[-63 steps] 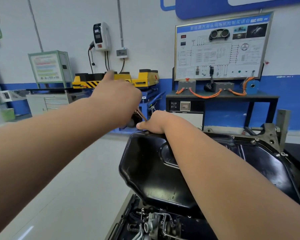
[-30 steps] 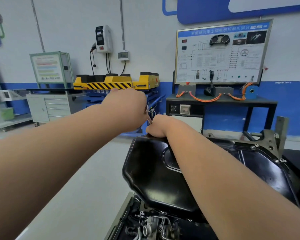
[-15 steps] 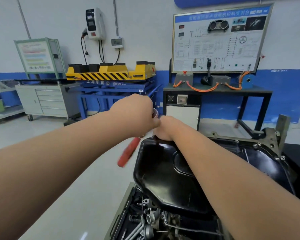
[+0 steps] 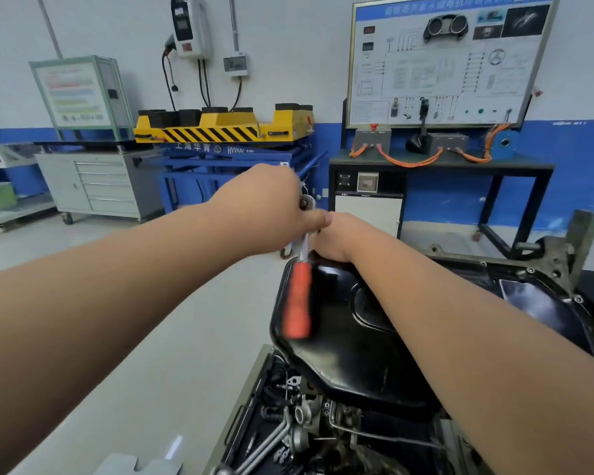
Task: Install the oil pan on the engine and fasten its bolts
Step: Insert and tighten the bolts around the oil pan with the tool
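Note:
The black oil pan [image 4: 357, 354] lies on the upturned engine [image 4: 306, 423] at the lower middle. Small bolts [image 4: 578, 299] show along the pan's right flange. My left hand [image 4: 264, 207] grips the metal shank of a ratchet near its head, just beyond the pan's far rim. The ratchet's orange handle [image 4: 299, 299] is blurred and points down toward me over the pan. My right hand [image 4: 336, 238] is curled at the ratchet's head on the far rim. Its fingers and the bolt under the head are hidden.
A steel engine bracket [image 4: 576, 241] rises at the pan's far right corner. Beyond stand a black bench with a wiring display board [image 4: 443, 60], a blue lift table carrying a yellow unit [image 4: 227, 132], and a grey drawer cabinet [image 4: 100, 183]. Pale floor [image 4: 151, 337] lies to the left.
The ratchet's orange handle has swung from behind my left hand round to the left and down, and now points toward me over the pan. Both hands stayed at the far rim.

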### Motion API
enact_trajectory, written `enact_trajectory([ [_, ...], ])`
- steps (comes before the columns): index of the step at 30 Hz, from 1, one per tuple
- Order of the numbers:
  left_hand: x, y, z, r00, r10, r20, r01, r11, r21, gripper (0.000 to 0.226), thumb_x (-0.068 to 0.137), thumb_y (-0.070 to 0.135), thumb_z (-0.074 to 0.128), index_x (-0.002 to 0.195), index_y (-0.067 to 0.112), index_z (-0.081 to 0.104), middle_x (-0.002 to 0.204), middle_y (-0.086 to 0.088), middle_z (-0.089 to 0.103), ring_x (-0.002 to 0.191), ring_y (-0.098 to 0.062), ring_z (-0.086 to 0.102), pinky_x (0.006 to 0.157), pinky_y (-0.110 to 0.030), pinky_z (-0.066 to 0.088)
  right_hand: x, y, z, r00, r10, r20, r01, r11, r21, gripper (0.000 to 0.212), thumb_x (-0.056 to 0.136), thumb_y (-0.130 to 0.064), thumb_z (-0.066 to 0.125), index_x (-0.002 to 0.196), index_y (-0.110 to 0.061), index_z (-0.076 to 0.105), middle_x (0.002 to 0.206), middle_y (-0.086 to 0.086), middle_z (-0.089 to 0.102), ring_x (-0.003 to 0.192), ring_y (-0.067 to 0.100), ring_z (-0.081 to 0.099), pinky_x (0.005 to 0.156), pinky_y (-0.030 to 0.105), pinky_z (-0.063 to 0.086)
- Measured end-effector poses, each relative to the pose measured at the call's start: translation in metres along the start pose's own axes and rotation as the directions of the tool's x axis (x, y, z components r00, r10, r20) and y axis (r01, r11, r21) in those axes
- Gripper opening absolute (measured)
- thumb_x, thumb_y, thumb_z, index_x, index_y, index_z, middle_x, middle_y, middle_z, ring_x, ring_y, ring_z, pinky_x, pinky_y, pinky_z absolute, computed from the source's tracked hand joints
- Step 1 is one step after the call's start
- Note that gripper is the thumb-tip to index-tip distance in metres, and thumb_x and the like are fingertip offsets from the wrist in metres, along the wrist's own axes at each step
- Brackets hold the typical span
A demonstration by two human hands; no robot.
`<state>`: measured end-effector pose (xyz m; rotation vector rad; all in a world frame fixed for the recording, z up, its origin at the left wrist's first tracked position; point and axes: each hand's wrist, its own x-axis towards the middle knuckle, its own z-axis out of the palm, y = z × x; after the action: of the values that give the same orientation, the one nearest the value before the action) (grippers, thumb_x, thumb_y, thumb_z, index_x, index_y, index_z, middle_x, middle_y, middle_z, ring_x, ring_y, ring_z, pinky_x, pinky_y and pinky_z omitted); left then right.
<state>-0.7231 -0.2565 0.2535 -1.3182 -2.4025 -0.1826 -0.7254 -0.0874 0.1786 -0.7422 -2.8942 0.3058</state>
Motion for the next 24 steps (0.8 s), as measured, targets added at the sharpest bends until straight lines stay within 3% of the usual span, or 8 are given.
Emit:
enact_trajectory([
  [3, 0.002, 0.007, -0.001, 0.964, 0.257, -0.073, -0.224, 0.926, 0.303, 0.027, 0.096, 0.041, 0.046, 0.087, 0.019, 0.058, 0.061, 0.004, 0.043, 0.059, -0.015, 0.039, 0.086, -0.035, 0.04, -0.002, 0.002, -0.001, 0.999, 0.045, -0.024, -0.044, 0.999, 0.024, 0.016, 0.088, -0.031, 0.044, 0.09, -0.016, 0.05, 0.078, 0.004, 0.048, 0.08, 0.027, 0.049, 0.075, 0.034, 0.043],
  [5, 0.004, 0.007, -0.004, 0.942, 0.327, -0.075, -0.278, 0.885, 0.372, 0.021, 0.097, 0.036, 0.044, 0.097, 0.021, 0.059, 0.064, 0.006, 0.044, 0.068, -0.017, 0.042, 0.105, -0.036, 0.03, -0.004, 0.004, -0.001, 0.998, 0.057, -0.04, -0.054, 0.997, 0.051, 0.017, 0.087, -0.033, 0.045, 0.088, -0.017, 0.048, 0.073, 0.0, 0.043, 0.078, 0.026, 0.048, 0.072, 0.033, 0.04],
  [8, 0.004, 0.007, -0.003, 0.974, 0.211, -0.08, -0.186, 0.953, 0.241, 0.027, 0.092, 0.045, 0.052, 0.097, 0.021, 0.062, 0.074, 0.002, 0.057, 0.069, -0.018, 0.046, 0.078, -0.033, 0.043, -0.004, 0.005, -0.001, 0.999, 0.038, -0.036, -0.037, 0.999, 0.03, 0.016, 0.086, -0.033, 0.046, 0.087, -0.017, 0.047, 0.076, 0.002, 0.045, 0.076, 0.026, 0.047, 0.072, 0.033, 0.041],
  [10, 0.001, 0.007, 0.0, 0.997, 0.039, -0.065, -0.035, 0.997, 0.069, 0.041, 0.087, 0.053, 0.057, 0.07, 0.016, 0.054, 0.062, -0.001, 0.052, 0.055, -0.018, 0.047, 0.054, -0.027, 0.038, -0.003, 0.004, -0.001, 0.999, 0.029, -0.027, -0.029, 0.999, 0.018, 0.017, 0.085, -0.032, 0.044, 0.089, -0.017, 0.049, 0.081, 0.005, 0.048, 0.077, 0.027, 0.049, 0.074, 0.035, 0.045],
  [12, -0.001, 0.007, 0.005, 0.997, -0.071, -0.014, 0.071, 0.997, -0.013, 0.053, 0.087, 0.057, 0.053, 0.057, 0.015, 0.044, 0.051, -0.001, 0.045, 0.045, -0.016, 0.041, 0.046, -0.024, 0.032, -0.003, 0.003, -0.001, 1.0, 0.021, -0.019, -0.021, 1.0, 0.0, 0.022, 0.084, -0.033, 0.043, 0.093, -0.015, 0.052, 0.088, 0.006, 0.054, 0.08, 0.029, 0.053, 0.079, 0.037, 0.049],
  [16, -0.002, 0.009, 0.008, 0.994, -0.098, 0.037, 0.1, 0.994, -0.049, 0.052, 0.087, 0.053, 0.053, 0.055, 0.013, 0.043, 0.05, -0.001, 0.048, 0.044, -0.016, 0.04, 0.044, -0.023, 0.031, -0.004, 0.002, -0.002, 1.0, 0.023, -0.004, -0.023, 1.0, -0.011, 0.026, 0.084, -0.035, 0.042, 0.094, -0.015, 0.055, 0.087, 0.006, 0.055, 0.081, 0.029, 0.055, 0.077, 0.037, 0.049],
  [19, 0.0, 0.012, -0.002, 0.999, 0.047, 0.02, -0.049, 0.988, 0.143, 0.043, 0.09, 0.044, 0.054, 0.059, 0.016, 0.043, 0.055, 0.0, 0.043, 0.049, -0.014, 0.037, 0.046, -0.026, 0.028, -0.004, 0.003, -0.002, 1.0, 0.027, -0.012, -0.027, 0.999, -0.018, 0.025, 0.086, -0.038, 0.043, 0.083, -0.015, 0.051, 0.079, 0.003, 0.051, 0.075, 0.026, 0.053, 0.072, 0.034, 0.045],
  [24, 0.004, 0.008, -0.006, 0.974, 0.222, 0.051, -0.223, 0.887, 0.404, 0.016, 0.098, 0.032, 0.045, 0.087, 0.02, 0.046, 0.065, 0.004, 0.041, 0.056, -0.011, 0.033, 0.087, -0.033, 0.036, -0.007, 0.005, -0.003, 0.999, 0.044, -0.032, -0.042, 0.998, 0.05, 0.024, 0.084, -0.037, 0.049, 0.069, -0.019, 0.047, 0.076, 0.003, 0.054, 0.069, 0.021, 0.053, 0.066, 0.034, 0.045],
])
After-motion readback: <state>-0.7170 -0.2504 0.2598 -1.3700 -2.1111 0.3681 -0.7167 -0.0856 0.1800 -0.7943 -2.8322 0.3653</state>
